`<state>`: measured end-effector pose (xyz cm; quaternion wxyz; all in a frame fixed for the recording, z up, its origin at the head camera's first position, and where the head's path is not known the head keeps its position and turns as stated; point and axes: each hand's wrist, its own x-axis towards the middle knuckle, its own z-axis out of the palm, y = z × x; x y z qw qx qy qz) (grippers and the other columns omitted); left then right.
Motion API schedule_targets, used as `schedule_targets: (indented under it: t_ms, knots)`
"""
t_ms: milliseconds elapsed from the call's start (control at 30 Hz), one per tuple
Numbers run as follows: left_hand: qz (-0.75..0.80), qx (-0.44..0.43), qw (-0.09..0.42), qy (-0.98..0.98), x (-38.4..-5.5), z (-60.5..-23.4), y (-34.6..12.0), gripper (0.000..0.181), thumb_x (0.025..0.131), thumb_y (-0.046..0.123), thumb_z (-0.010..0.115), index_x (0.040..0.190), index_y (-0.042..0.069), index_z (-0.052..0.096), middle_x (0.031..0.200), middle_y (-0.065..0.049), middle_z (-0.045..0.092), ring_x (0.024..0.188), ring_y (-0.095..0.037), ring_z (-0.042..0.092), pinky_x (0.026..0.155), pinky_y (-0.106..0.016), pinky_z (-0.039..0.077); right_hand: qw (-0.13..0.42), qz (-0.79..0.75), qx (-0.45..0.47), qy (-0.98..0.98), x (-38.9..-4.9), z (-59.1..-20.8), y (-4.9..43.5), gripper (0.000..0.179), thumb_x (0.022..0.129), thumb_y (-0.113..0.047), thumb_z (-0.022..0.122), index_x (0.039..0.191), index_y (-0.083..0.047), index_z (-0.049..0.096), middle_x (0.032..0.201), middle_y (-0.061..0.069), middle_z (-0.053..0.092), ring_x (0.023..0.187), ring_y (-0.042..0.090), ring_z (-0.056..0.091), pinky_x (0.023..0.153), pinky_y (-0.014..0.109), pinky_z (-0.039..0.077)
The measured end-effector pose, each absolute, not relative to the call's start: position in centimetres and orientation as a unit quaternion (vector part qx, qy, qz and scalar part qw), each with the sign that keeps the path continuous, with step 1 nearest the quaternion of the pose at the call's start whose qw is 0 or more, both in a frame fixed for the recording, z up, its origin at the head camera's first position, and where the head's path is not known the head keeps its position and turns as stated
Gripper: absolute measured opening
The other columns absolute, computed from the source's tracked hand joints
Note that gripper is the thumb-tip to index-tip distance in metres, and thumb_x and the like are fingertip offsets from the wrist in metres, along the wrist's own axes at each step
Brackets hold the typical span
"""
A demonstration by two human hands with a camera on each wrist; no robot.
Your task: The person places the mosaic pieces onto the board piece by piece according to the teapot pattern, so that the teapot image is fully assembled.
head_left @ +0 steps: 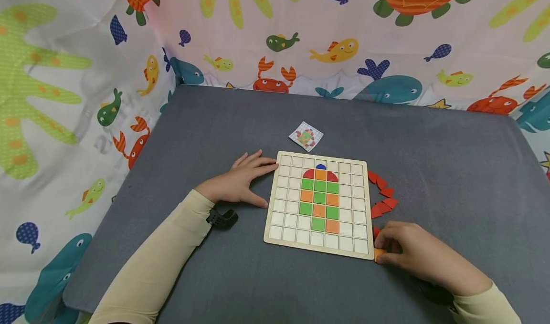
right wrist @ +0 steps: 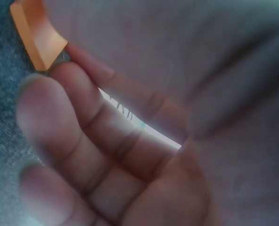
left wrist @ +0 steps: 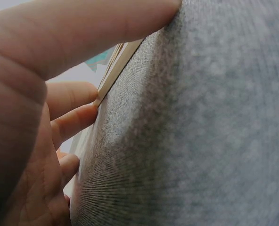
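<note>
At far left, a sea-animal print fabric [head_left: 92, 157] hangs beside the grey table [head_left: 455, 181] and continues behind it. The left hand [head_left: 246, 178], in a cream sleeve [head_left: 156, 259] with a black wrist strap [head_left: 221, 218], has its fingers spread; fingertips touch the left edge of the wooden grid board [head_left: 285, 231], and the thumb tip lies close to that edge. The board lies flat on the table, slightly rotated. Beyond its far edge lies a small pattern card [head_left: 306, 136]. Tiles in the grid, listed from the far side: a blue half-round tile [head_left: 320, 167]; an orange square between two red quarter-round tiles [head_left: 308, 173]; three green squares; orange, green, orange; green, orange, green; then green and orange, beside a white cell at left. Right of the board, red triangular tiles [head_left: 385, 193] form a curved row. At the near right corner, the right hand [head_left: 412, 250] pinches an orange tile [right wrist: 38, 35] between thumb and finger; a red tile [head_left: 376, 232] lies just beside it
</note>
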<state>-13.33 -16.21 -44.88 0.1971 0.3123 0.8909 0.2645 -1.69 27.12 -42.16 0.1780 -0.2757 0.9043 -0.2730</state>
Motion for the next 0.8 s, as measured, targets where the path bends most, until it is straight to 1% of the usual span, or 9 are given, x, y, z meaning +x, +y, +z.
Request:
schedule_targets:
  t_ms: [133, 300, 433, 800]
  knots:
    - [0.266, 0.312, 0.198, 0.890, -13.4, -44.9, -16.2, 0.107, 0.081, 0.049, 0.090, 0.167, 0.019, 0.034, 0.172, 0.002, 0.027, 0.164, -0.027, -0.002, 0.128, -0.056, -0.008, 0.190, -0.261, -0.263, 0.909, -1.9, -41.9, 26.9, 0.025, 0.080, -0.018, 0.092, 0.087, -0.023, 0.069, 0.079, -0.018, 0.056, 0.069, -0.004, 0.049, 0.060, 0.022, 0.047]
    - [0.265, 0.313, 0.200, 0.890, -13.4, -45.1, -16.3, 0.106, 0.082, 0.050, 0.089, 0.167, 0.019, 0.033, 0.172, 0.002, 0.027, 0.164, -0.027, -0.002, 0.128, -0.056, -0.008, 0.215, -0.255, -0.229, 0.914, -2.2, -41.4, 26.6, 0.023, 0.083, -0.013, 0.089, 0.082, -0.022, 0.067, 0.073, -0.018, 0.060, 0.066, -0.002, 0.051, 0.059, 0.022, 0.045]
    - [0.264, 0.313, 0.199, 0.890, -13.4, -45.1, -16.3, 0.106, 0.082, 0.051, 0.089, 0.167, 0.019, 0.033, 0.172, 0.002, 0.027, 0.164, -0.027, -0.002, 0.129, -0.055, -0.008, 0.226, -0.256, -0.219, 0.914, -2.8, -40.9, 26.5, 0.023, 0.084, -0.012, 0.088, 0.082, -0.021, 0.067, 0.071, -0.017, 0.062, 0.065, -0.001, 0.052, 0.058, 0.023, 0.044]
    - [0.262, 0.314, 0.197, 0.891, -13.5, -45.2, -16.4, 0.107, 0.082, 0.050, 0.089, 0.167, 0.019, 0.033, 0.172, 0.001, 0.027, 0.164, -0.028, -0.002, 0.128, -0.056, -0.008, 0.200, -0.248, -0.221, 0.922, -4.3, -39.1, 25.7, 0.022, 0.084, -0.013, 0.088, 0.085, -0.021, 0.068, 0.074, -0.014, 0.063, 0.064, 0.002, 0.053, 0.057, 0.024, 0.046]
